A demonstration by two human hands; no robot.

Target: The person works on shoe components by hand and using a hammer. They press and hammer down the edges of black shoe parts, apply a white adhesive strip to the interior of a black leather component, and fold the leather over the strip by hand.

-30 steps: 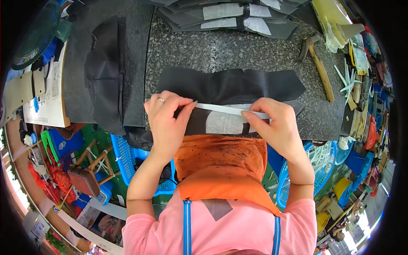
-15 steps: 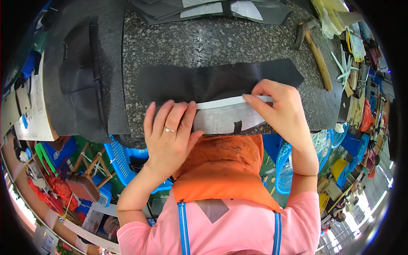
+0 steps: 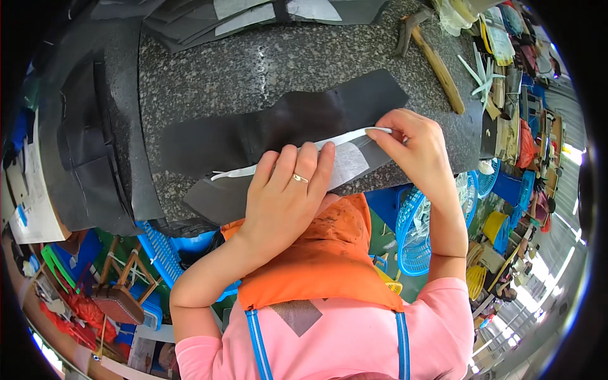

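A dark leather-like piece lies slantwise on the speckled stone slab, with its folded lower part nearer to me. Along the fold runs a narrow white tape; its loose left end sticks out past my fingers. My left hand lies flat over the tape and the lower part, fingers stretched, thumb tucked under the near edge. My right hand pinches the tape's right end between thumb and forefinger. Pale grey backing shows between my hands.
A stack of dark cut pieces lies along the slab's far side. More dark pieces are at the left. A hammer with a wooden handle rests at the right, beside pale green starfish-shaped strips. Blue baskets stand below the edge.
My left hand has slid right along the tape, uncovering its left end. The piece now slants up to the right and shows more of its lower part. My right hand still pinches the tape.
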